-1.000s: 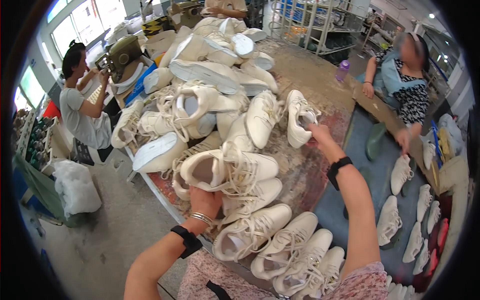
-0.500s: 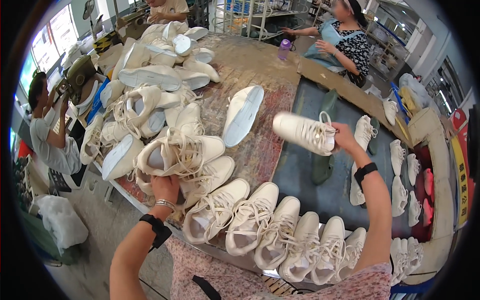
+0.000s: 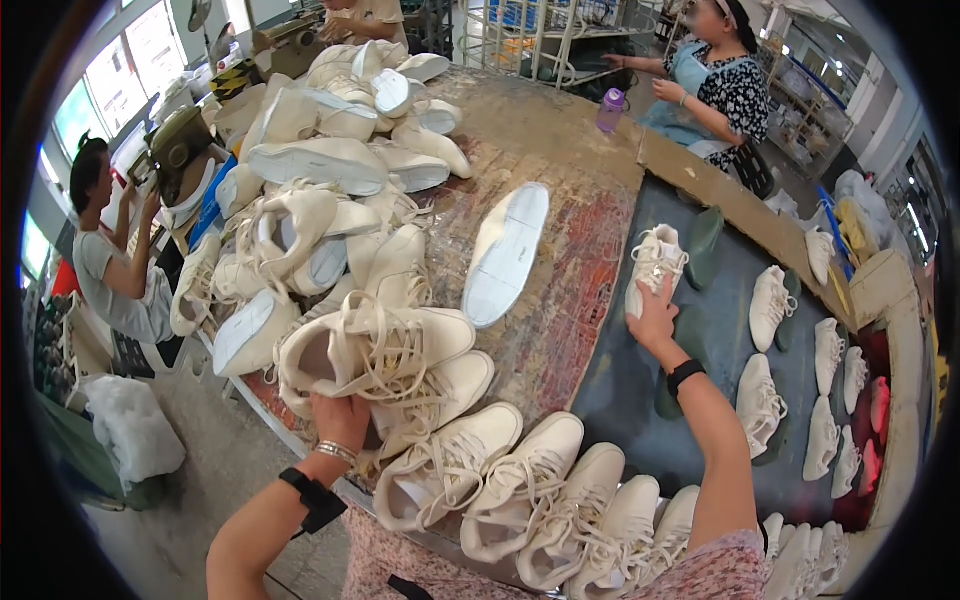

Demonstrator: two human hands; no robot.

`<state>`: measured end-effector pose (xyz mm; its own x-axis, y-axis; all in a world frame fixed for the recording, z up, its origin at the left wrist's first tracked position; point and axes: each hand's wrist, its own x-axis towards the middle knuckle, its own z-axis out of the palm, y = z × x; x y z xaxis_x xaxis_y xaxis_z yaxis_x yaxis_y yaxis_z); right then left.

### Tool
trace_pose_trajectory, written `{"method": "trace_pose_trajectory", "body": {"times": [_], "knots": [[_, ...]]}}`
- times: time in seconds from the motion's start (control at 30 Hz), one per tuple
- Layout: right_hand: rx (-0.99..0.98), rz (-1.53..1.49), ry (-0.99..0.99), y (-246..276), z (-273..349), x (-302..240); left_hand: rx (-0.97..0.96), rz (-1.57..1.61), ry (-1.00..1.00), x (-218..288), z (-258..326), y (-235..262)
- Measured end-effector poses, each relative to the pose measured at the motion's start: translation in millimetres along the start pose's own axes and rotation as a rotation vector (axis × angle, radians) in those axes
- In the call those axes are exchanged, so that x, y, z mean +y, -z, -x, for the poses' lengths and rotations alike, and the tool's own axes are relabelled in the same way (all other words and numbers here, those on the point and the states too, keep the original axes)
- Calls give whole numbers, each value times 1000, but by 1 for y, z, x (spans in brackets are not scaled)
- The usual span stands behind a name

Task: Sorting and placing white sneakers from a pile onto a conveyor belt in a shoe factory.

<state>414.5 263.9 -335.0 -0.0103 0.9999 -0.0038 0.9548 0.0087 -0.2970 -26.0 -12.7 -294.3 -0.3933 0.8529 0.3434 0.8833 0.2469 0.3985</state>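
My left hand [image 3: 340, 425] grips the heel end of a cream lace-up sneaker [image 3: 440, 335], its fingers partly hidden under the shoe. Another cream sneaker [image 3: 455, 390] lies just below that one. Over on the dark belt [image 3: 625, 375], my right hand [image 3: 654, 318] holds a second cream sneaker [image 3: 655, 262] by its heel end, toe pointing away from me. Dark green shoe lasts [image 3: 706, 236] lie beside and behind this hand. A row of laced sneakers [image 3: 555, 440] lines the near table edge between my arms.
A heap of cream shoes [image 3: 318, 165] covers the left of the worn table [image 3: 560, 170]. One shoe [image 3: 508, 255] lies sole-up mid-table. More sneakers [image 3: 762, 405] stand along the belt, beside a cardboard edge [image 3: 740, 220]. Co-workers [image 3: 715, 85] sit around; a purple bottle [image 3: 610, 110] stands far off.
My right hand has brought its sneaker down from the air to the belt, turning the toe from left to away from me. My left hand keeps its hold. The whole view has shifted slightly.
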Motion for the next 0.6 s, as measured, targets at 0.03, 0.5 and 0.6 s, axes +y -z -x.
{"method": "trace_pose_trajectory", "body": {"times": [0.03, 0.5, 0.6], "knots": [[66, -53, -28, -3, -4, 0, -8, -6, -3, -2, 1, 1], [212, 113, -52, -10, -185, 161, -31, 19, 10, 12, -4, -3], [-213, 526, -87, 27, -213, 103, 54, -59, -63, 3, -1, -11]]}}
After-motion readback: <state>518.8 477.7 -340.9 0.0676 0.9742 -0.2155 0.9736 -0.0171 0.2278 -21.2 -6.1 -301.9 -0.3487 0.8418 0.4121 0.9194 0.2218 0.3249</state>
